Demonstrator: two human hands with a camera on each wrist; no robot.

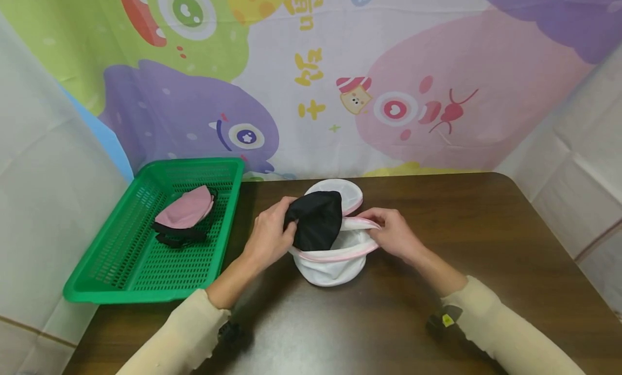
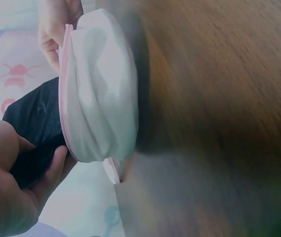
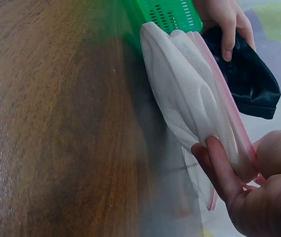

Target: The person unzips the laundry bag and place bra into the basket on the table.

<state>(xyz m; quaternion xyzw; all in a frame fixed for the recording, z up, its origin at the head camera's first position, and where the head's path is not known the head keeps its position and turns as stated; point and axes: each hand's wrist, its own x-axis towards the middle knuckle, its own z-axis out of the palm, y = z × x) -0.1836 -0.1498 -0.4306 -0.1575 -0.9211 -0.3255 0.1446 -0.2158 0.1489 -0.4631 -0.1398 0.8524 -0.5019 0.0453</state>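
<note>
Upright on the table stands a white mesh laundry bag (image 1: 330, 271) with pink zipper trim, its mouth unzipped and its round lid (image 1: 342, 191) folded back behind. My left hand (image 1: 269, 232) pinches a folded black cloth item (image 1: 318, 218), smooth and cup-shaped, at the bag's opening. Its lower edge dips behind the front rim in the head view. On the other side, my right hand (image 1: 393, 234) grips the bag's rim between thumb and fingers. The right wrist view shows those fingers (image 3: 222, 168) against the mesh wall (image 3: 175, 89).
A green perforated basket (image 1: 228, 224) stands to the left, holding a folded pink cloth item (image 1: 187, 209) with black trim and straps. The brown wooden table (image 1: 486, 229) extends right and forward. A printed cartoon cloth (image 1: 330, 143) hangs behind the table.
</note>
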